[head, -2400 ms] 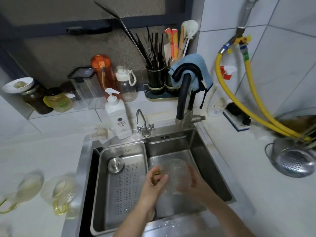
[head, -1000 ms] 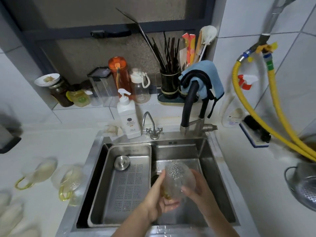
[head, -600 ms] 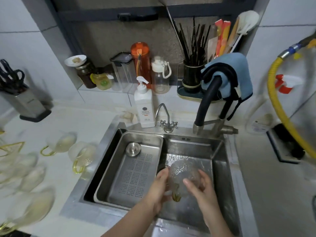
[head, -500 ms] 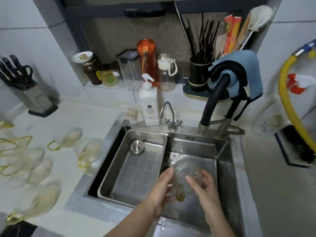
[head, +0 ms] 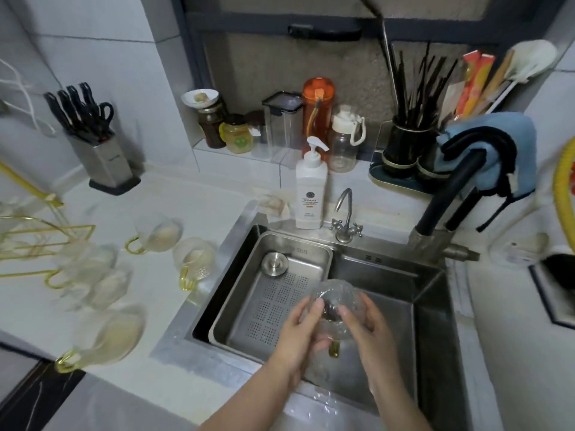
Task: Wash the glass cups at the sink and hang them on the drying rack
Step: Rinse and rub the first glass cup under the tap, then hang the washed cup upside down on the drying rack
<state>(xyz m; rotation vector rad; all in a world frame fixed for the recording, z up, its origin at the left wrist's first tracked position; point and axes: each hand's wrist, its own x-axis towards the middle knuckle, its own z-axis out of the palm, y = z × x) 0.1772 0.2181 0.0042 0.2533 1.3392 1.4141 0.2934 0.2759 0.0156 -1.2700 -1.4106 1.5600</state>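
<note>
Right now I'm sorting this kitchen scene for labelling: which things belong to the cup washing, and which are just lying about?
Belongs to the job:
clear textured glass cup, held by left hand and right hand
stainless steel sink
yellow-handled glass cups on the counter
gold wire drying rack

Just lying about:
steel knife block
orange bottle
blue cloth

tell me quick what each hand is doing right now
Left hand: fingers curled round the glass cup, holding it over the sink.
Right hand: gripping the same glass cup from the other side.
</note>
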